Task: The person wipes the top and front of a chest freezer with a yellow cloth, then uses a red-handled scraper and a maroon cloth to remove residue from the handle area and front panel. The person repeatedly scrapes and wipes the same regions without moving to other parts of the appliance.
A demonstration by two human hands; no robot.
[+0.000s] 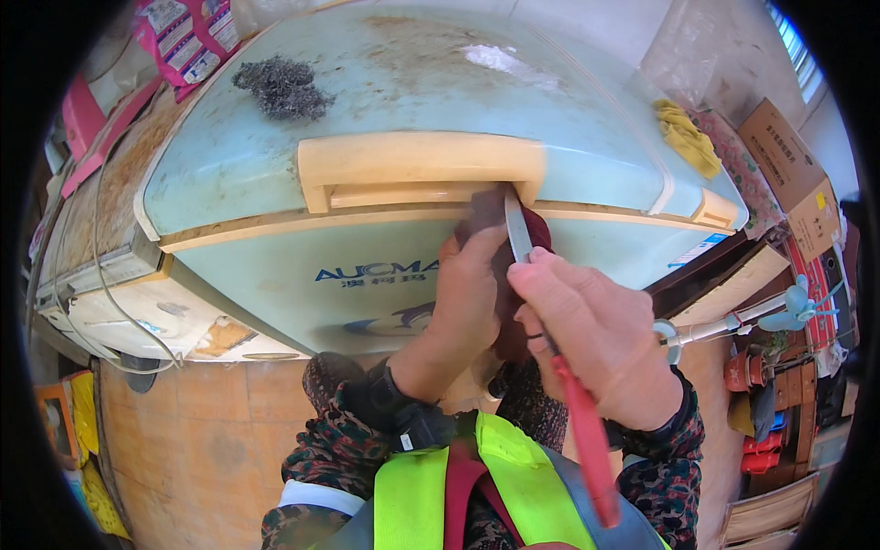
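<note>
My right hand (591, 330) grips a knife with a red handle (588, 447), its narrow blade (517, 227) pointing up towards the lid handle. In my left hand (457, 295) is a dark maroon cloth (540, 230), bunched against the blade's side. Both hands are in front of a pale blue Aucma chest freezer (261, 261), near the right end of its yellowed lid handle (419, 157). A dark tangle of steel wool (283, 88) and a patch of white powder (505, 60) lie on the stained freezer lid (385, 89). The fingertips of my left hand are partly hidden.
A yellow cloth (687, 137) lies at the lid's right edge, near a cardboard box (790, 172). To the left are a worn cabinet (103, 240), a loose cable (103, 275) and a pink bag (185, 41). A light-blue fan (797, 306) stands to the right.
</note>
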